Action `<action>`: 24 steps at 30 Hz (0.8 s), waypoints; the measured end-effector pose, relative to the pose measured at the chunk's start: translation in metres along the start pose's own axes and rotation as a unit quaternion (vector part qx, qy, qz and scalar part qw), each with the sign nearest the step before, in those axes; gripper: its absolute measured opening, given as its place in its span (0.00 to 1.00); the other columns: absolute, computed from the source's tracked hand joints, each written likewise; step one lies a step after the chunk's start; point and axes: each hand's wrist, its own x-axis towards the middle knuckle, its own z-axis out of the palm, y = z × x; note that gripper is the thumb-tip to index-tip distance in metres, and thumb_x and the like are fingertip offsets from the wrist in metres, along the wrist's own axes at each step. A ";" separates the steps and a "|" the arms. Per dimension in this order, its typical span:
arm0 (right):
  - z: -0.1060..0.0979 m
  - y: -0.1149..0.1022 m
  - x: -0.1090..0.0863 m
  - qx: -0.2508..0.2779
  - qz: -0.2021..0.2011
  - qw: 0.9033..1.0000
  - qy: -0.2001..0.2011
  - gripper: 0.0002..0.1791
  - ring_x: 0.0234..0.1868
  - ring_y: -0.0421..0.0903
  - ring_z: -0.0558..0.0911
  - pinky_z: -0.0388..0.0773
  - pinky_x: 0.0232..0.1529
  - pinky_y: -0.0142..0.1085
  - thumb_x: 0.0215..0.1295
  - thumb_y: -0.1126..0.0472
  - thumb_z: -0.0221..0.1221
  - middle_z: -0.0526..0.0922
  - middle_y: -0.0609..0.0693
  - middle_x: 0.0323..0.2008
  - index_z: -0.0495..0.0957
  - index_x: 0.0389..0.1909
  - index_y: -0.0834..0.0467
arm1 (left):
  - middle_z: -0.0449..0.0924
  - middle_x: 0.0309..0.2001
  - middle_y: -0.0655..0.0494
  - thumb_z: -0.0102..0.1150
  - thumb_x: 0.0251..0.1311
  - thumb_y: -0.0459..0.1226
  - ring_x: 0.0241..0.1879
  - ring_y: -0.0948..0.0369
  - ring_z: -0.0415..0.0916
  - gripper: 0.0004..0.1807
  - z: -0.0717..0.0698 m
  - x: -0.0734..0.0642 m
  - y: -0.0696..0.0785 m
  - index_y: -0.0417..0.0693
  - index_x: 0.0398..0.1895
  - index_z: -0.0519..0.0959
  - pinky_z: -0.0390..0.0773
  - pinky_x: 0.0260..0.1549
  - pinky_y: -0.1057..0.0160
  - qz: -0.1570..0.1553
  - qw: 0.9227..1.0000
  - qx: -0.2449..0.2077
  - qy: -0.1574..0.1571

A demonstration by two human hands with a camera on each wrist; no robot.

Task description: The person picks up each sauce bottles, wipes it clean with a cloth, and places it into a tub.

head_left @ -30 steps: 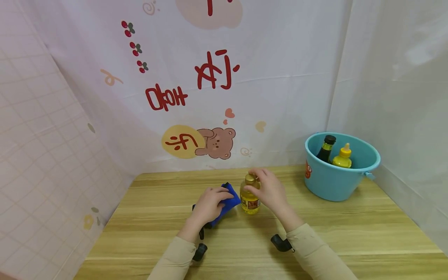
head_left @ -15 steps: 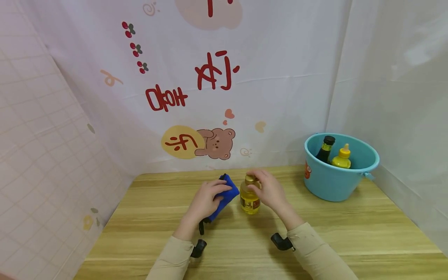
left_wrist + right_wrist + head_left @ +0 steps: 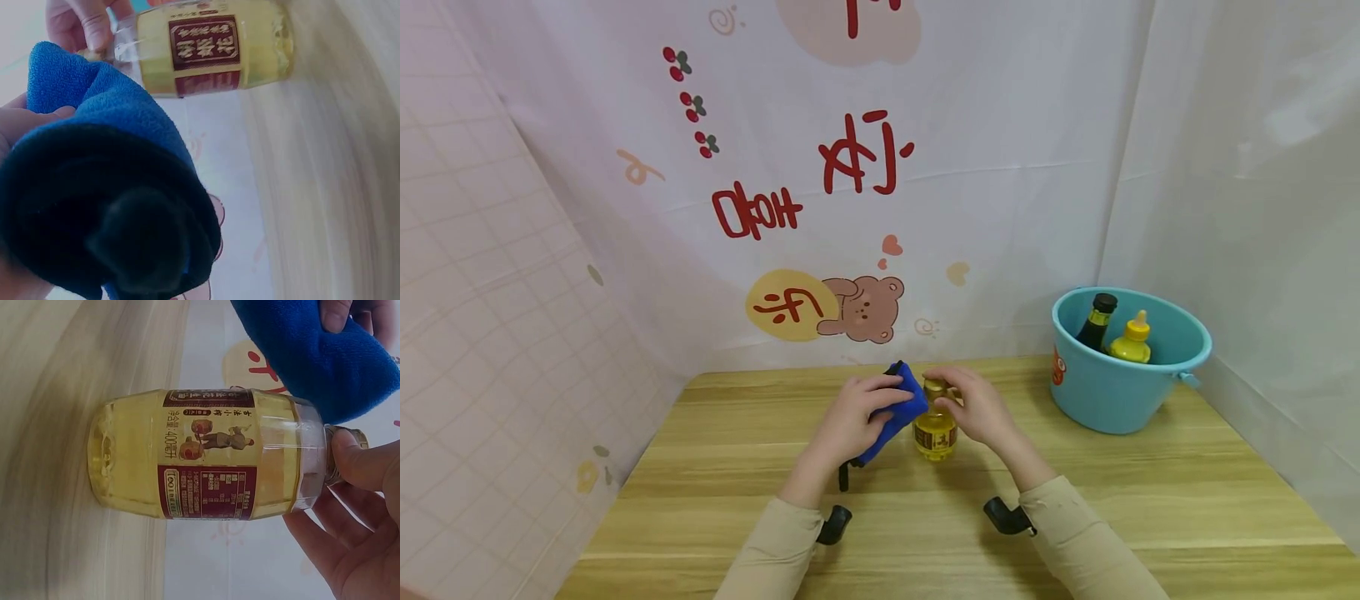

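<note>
A small cooking-oil bottle [image 3: 936,439] with golden oil and a dark red label stands upright on the table. My right hand [image 3: 979,410] grips it by the neck and gold cap [image 3: 357,436], thumb on one side and fingers on the other. My left hand [image 3: 852,421] holds a folded blue cloth [image 3: 901,414] with black edging, its thumb and fingers pinching the fabric. In the head view the cloth's upper corner overlaps the bottle's shoulder. The right wrist view has the cloth [image 3: 312,353] beside the neck; whether they touch I cannot tell.
Right of the hands, a light blue bucket [image 3: 1120,400] stands near the back of the wooden table [image 3: 737,467]. Inside it are a dark bottle [image 3: 1097,323] with a black cap and a yellow squeeze bottle [image 3: 1131,342]. A printed white curtain [image 3: 1000,208] hangs behind.
My left hand has raised the blue cloth and brought it right, up against the bottle's outline. My right hand stays at the bottle's top, and the bottle stands in the same place.
</note>
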 end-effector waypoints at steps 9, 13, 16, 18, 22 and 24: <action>0.000 0.003 -0.001 0.016 -0.002 1.000 -0.005 0.22 0.50 0.54 0.82 0.81 0.49 0.45 0.61 0.73 0.65 0.81 0.56 0.53 0.79 0.57 0.59 | 0.78 0.60 0.50 0.65 0.61 0.28 0.59 0.47 0.72 0.19 0.013 0.004 0.003 0.53 0.53 0.85 0.73 0.55 0.48 -0.005 1.000 -0.006 -0.030; -0.001 0.003 0.000 0.018 0.000 1.000 -0.003 0.23 0.49 0.54 0.82 0.81 0.48 0.46 0.61 0.74 0.64 0.81 0.56 0.52 0.80 0.57 0.59 | 0.78 0.59 0.50 0.65 0.60 0.28 0.60 0.48 0.72 0.19 0.014 0.005 0.004 0.54 0.52 0.85 0.73 0.56 0.48 -0.004 0.999 0.001 -0.039; -0.001 0.003 0.000 0.017 0.001 1.000 -0.005 0.22 0.50 0.53 0.82 0.81 0.48 0.45 0.61 0.73 0.65 0.81 0.55 0.52 0.80 0.57 0.58 | 0.78 0.59 0.52 0.65 0.60 0.28 0.60 0.49 0.72 0.19 0.014 0.005 0.004 0.55 0.52 0.85 0.73 0.56 0.49 -0.009 0.999 0.009 -0.049; 0.000 0.003 0.000 0.013 -0.001 1.000 -0.005 0.22 0.49 0.53 0.82 0.81 0.48 0.45 0.61 0.73 0.65 0.81 0.55 0.52 0.80 0.57 0.58 | 0.78 0.60 0.53 0.65 0.61 0.28 0.59 0.48 0.72 0.19 0.014 0.005 0.005 0.56 0.53 0.85 0.74 0.55 0.49 -0.014 0.998 0.013 -0.054; 0.000 0.003 0.000 0.013 -0.008 1.000 -0.002 0.22 0.49 0.54 0.82 0.81 0.48 0.45 0.61 0.72 0.65 0.81 0.56 0.52 0.80 0.57 0.59 | 0.78 0.60 0.54 0.66 0.61 0.29 0.58 0.47 0.72 0.19 0.015 0.001 0.005 0.57 0.52 0.85 0.75 0.53 0.50 -0.020 0.998 0.022 -0.052; 0.001 0.003 -0.001 0.016 -0.010 1.000 0.000 0.23 0.49 0.55 0.82 0.81 0.48 0.45 0.60 0.72 0.66 0.81 0.57 0.53 0.80 0.57 0.59 | 0.78 0.59 0.53 0.66 0.60 0.29 0.57 0.47 0.73 0.18 0.016 -0.002 0.005 0.57 0.51 0.86 0.75 0.53 0.50 -0.019 0.998 0.024 -0.048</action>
